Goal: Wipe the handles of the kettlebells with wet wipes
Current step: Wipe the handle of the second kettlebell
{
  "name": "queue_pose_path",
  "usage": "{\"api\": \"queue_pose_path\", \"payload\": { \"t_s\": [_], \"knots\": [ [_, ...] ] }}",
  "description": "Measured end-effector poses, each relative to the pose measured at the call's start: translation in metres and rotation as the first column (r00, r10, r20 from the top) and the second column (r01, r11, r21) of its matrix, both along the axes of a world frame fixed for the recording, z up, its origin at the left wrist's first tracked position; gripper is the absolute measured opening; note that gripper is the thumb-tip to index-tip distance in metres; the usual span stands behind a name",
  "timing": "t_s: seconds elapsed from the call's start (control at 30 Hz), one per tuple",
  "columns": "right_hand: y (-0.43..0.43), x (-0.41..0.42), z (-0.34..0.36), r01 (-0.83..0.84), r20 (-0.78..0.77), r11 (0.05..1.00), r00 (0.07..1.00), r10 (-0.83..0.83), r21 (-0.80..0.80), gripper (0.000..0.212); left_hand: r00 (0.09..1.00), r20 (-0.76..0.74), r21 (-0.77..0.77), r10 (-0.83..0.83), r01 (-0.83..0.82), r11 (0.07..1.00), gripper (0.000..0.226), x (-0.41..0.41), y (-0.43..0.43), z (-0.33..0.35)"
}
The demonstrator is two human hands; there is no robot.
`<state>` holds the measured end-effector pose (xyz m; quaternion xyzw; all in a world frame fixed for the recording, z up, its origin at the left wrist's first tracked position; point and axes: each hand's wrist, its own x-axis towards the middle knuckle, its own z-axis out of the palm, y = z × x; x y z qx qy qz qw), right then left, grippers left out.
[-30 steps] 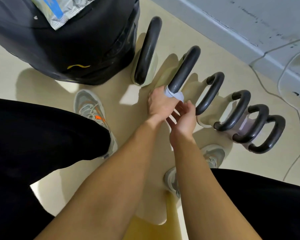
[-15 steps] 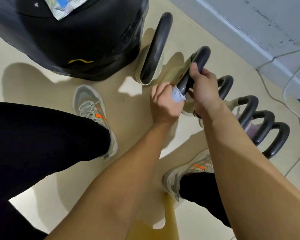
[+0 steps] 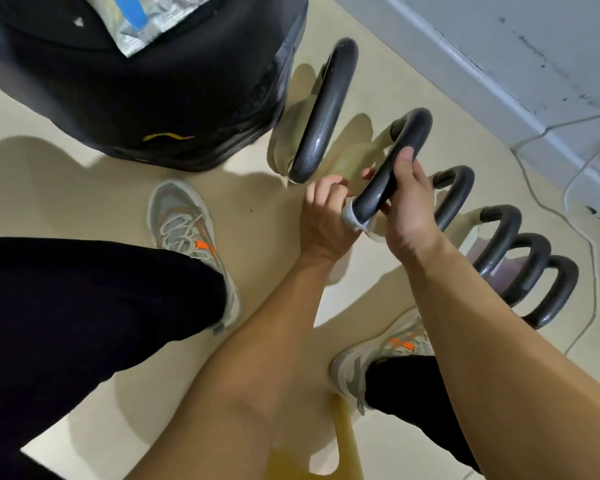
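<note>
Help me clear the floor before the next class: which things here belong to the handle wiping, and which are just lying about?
In the job:
wet wipe, pinched by left hand
kettlebell handle, held by right hand
other handles in the row

Lying about:
black bag
foil packet on it
white cable

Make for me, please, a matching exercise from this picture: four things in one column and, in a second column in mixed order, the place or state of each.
Things
1. wet wipe
2. right hand
3. foil packet
4. leftmost kettlebell handle

Places or states
A. lies on top of the large black bag
B. is touched by neither hand
C. is wrapped round the near end of the second kettlebell handle, pinched by the left hand
D. grips the middle of that second handle

Pairs: 1-C, 2-D, 3-A, 4-B
</note>
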<state>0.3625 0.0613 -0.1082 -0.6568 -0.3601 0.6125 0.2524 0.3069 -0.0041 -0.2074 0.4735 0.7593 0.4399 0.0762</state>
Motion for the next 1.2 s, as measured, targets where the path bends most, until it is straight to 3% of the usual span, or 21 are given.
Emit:
{"api": "queue_pose_path", "payload": {
  "t_s": [0.17, 0.23, 0.3, 0.37, 0.4, 0.47, 0.57, 0.67, 0.77, 0.87, 1.0, 1.2],
  "knots": [
    [0.004, 0.006, 0.004, -0.068, 0.002, 0.997, 0.998, 0.068, -0.036, 0.046, 0.967, 0.195, -0.085, 0.163, -0.149, 0.985, 0.016, 0.013, -0.004, 0.027],
    [0.007, 0.008, 0.009, -0.082, -0.009, 0.995, 0.997, 0.081, -0.063, 0.042, 0.936, 0.292, -0.285, 0.197, -0.112, 0.952, 0.021, 0.016, 0.001, 0.048],
    [0.007, 0.009, 0.012, -0.105, -0.008, 0.992, 0.994, 0.105, -0.067, 0.040, 0.932, 0.271, -0.462, 0.239, -0.092, 0.882, 0.021, 0.016, 0.006, 0.056],
    [0.008, 0.011, 0.010, -0.113, -0.012, 0.992, 0.994, 0.112, -0.059, 0.039, 0.946, 0.237, -0.492, 0.220, -0.078, 0.867, 0.021, 0.015, 0.006, 0.051],
    [0.008, 0.011, 0.009, -0.106, -0.014, 0.993, 0.994, 0.105, -0.056, 0.037, 0.953, 0.239, -0.462, 0.183, -0.055, 0.885, 0.021, 0.013, 0.003, 0.046],
    [0.008, 0.012, 0.007, -0.099, -0.011, 0.994, 0.995, 0.098, -0.053, 0.031, 0.967, 0.224, -0.261, 0.122, -0.061, 0.963, 0.018, 0.010, -0.003, 0.028],
    [0.006, 0.010, 0.004, -0.106, 0.010, 0.994, 0.994, 0.106, -0.034, 0.031, 0.983, 0.123, -0.032, 0.134, -0.131, 0.991, 0.018, 0.006, -0.007, -0.001],
    [0.006, 0.010, -0.006, -0.064, 0.001, 0.997, 0.998, 0.064, -0.032, 0.030, 0.991, 0.033, 0.045, 0.128, -0.129, 0.991, 0.018, 0.008, -0.001, -0.008],
    [0.004, 0.010, -0.006, -0.070, 0.014, 0.997, 0.997, 0.071, -0.020, 0.039, 0.984, 0.078, 0.017, 0.158, -0.160, 0.987, 0.010, 0.015, -0.005, -0.005],
    [0.002, 0.008, -0.001, -0.045, -0.019, 0.998, 0.999, 0.044, -0.042, 0.049, 0.957, 0.224, -0.152, 0.183, -0.151, 0.977, 0.014, 0.016, -0.005, 0.017],
    [-0.004, 0.007, 0.011, -0.008, 0.029, 1.000, 1.000, 0.008, -0.018, 0.042, 0.976, 0.191, -0.454, 0.103, -0.005, 0.891, 0.010, 0.014, -0.001, 0.048],
    [-0.022, 0.007, 0.017, 0.381, -0.052, 0.919, 0.920, -0.387, -0.099, 0.035, 0.983, 0.182, -0.692, 0.000, 0.128, 0.711, 0.019, 0.002, 0.017, 0.074]
  ]
}}
